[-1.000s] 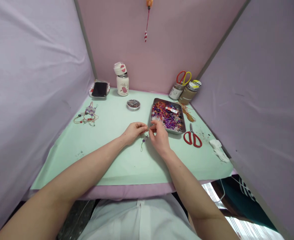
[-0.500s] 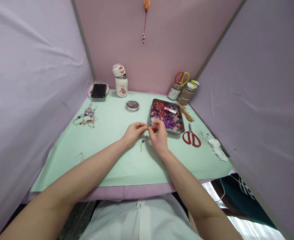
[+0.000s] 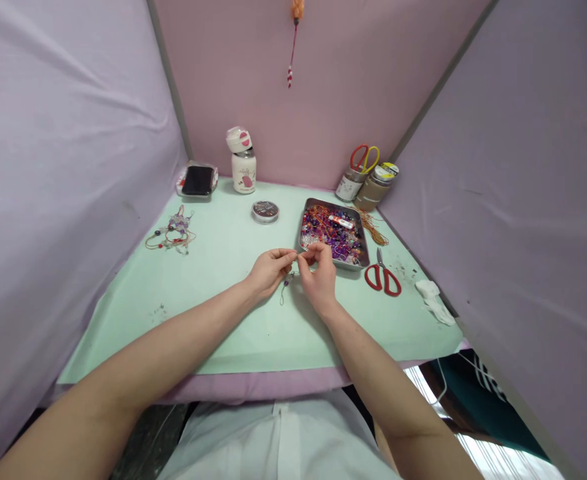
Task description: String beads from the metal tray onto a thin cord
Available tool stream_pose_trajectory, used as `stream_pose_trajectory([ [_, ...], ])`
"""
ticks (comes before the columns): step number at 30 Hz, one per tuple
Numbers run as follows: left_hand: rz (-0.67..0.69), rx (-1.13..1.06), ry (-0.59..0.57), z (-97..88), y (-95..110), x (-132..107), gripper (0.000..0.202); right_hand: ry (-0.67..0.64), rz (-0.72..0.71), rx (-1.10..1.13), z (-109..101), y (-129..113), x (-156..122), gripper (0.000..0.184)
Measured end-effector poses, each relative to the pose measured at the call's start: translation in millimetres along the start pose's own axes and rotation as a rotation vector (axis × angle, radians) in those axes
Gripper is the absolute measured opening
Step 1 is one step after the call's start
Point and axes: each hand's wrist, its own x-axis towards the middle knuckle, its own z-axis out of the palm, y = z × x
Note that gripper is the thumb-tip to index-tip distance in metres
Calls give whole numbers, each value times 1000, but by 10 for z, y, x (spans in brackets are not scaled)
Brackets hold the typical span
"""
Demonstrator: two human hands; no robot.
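My left hand [image 3: 270, 272] and my right hand [image 3: 319, 279] meet fingertip to fingertip at the front left corner of the bead tray [image 3: 354, 266]. Both pinch closed on a beaded cord [image 3: 286, 284]. Its purple bead and thin loop show below the fingers, close to the table top; the part between the fingertips is too small to make out. Purple, red, orange and clear beads fill the metal tray, along with some thread and a small red-and-white tube [image 3: 342, 222].
Red-handled scissors [image 3: 383, 275] and a crumpled white tissue [image 3: 434, 301] lie to the right. Jars [image 3: 374, 189], more scissors and orange thread [image 3: 374, 230] are behind. A round case [image 3: 265, 211], white bottle [image 3: 244, 172], black-topped box [image 3: 198, 181] and beaded strings [image 3: 176, 235] lie leftward.
The view has shifted very slightly. Both hands stay together at the tray's corner, still pinching, and the dangling purple bead and loop have turned a little.
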Motion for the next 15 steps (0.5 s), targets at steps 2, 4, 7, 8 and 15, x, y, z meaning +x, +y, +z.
stream_pose_trajectory([
  [2, 9, 17, 3, 4, -10, -10, 22, -3, -22, -10, -9, 0, -13, 20],
  [4, 19, 53, -2, 6, -9, -23, 22, -7, -34, -13, -19, 2, -25, 21],
  [7, 42, 96, 3, 9, 6, -42, 23, -11, -27, 3, -27, 7, -33, 21],
  [8, 53, 102, 4, 12, 13, -46, 23, -10, -16, 19, -27, 11, -31, 21],
  [15, 108, 163, -40, 11, 22, -28, 24, 27, 91, 156, -22, 70, 5, 24],
])
